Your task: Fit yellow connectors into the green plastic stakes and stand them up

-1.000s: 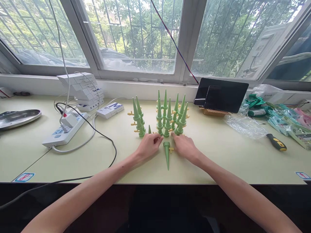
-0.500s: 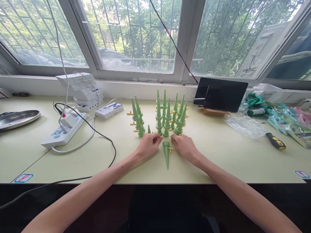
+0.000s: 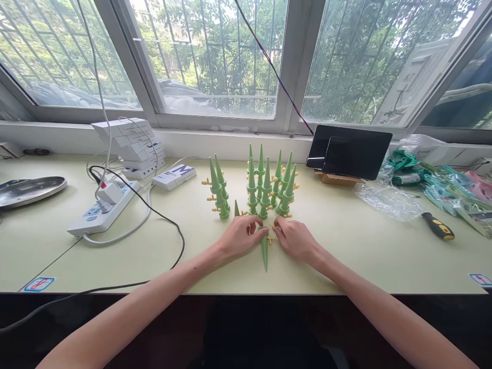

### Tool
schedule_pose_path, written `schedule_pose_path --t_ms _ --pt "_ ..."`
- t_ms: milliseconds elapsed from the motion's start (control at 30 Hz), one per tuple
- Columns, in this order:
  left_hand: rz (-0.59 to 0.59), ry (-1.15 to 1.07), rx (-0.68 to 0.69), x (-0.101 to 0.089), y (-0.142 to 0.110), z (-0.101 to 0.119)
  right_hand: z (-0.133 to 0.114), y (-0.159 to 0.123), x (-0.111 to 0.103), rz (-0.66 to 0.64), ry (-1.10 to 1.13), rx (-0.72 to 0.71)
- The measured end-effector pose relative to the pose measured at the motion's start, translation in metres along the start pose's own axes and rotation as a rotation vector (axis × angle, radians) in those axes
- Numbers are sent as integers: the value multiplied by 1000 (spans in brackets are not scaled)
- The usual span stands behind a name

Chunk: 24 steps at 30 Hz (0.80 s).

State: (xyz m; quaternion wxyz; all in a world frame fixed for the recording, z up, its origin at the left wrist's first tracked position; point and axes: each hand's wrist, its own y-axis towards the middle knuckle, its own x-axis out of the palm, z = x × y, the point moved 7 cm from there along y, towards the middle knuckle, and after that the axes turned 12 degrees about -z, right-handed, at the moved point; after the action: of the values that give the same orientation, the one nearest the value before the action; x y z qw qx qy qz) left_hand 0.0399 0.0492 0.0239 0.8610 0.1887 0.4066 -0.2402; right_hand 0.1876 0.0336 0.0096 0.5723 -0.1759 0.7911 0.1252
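A green plant watering spike (image 3: 265, 256) lies on the table, its tip toward me. My left hand (image 3: 243, 236) has thumb and fingers closed about the wide end of that spike, covering most of it. A yellow valve (image 3: 270, 240) sticks out from the spike's right side. Just right of it, my right hand (image 3: 294, 237) is pinched near the spike's wide end; what its fingertips hold is too small to make out. Behind my hands stand stacked green spikes with yellow valves, in a left group (image 3: 220, 189) and a right group (image 3: 265, 192). Another spike tip (image 3: 237, 208) shows behind my left hand.
At left are a power strip (image 3: 103, 210) with cables, stacked white boxes (image 3: 134, 146), a flat white box (image 3: 174, 177) and a metal tray (image 3: 33, 190). At right are a dark tablet (image 3: 369, 154), clear plastic wrap (image 3: 388, 202), a screwdriver (image 3: 438, 226) and bagged parts (image 3: 449, 189).
My left hand has moved right and toward me, onto the wide end of the lying spike. My right hand has shifted slightly, staying beside it.
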Motion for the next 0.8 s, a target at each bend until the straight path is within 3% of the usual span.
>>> schedule_pose_path --t_ms 233,467,800 --pt "-41 64 16 6 -1 -1 6 -19 -3 118 262 -192" --pt "-20 46 71 6 0 -2 10 -14 -5 182 391 -176" --pt "51 20 96 0 -1 1 13 -10 -1 158 462 -158"
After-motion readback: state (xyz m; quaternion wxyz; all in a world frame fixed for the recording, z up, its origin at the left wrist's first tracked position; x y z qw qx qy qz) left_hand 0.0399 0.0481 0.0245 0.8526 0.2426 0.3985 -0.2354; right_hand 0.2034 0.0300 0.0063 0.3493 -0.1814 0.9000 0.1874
